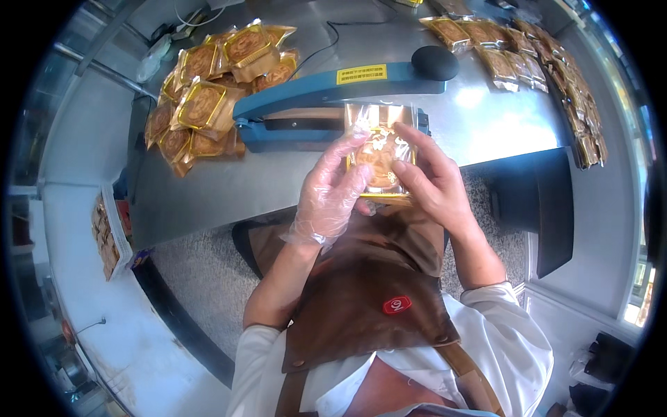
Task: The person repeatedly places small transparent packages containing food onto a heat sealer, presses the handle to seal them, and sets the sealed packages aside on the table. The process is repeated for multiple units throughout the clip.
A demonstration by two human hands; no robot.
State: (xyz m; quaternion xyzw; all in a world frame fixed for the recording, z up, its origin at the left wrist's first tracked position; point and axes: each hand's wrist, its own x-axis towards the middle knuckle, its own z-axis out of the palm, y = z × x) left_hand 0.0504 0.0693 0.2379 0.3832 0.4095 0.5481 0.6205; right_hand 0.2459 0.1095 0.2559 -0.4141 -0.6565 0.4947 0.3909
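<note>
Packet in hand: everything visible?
The packet is clear, glossy film with pale print; a golden-brown pastry and yellow edging show inside. It's held facing the camera, gloved left grip and bare right grip at its sides. Its far end overlaps the blue sealer in view; whether they touch, or it's sealed, is unclear.

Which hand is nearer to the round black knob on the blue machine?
The right. The bare right hand is below the black knob in the picture; the gloved left hand is farther off, below and to its left.
</note>
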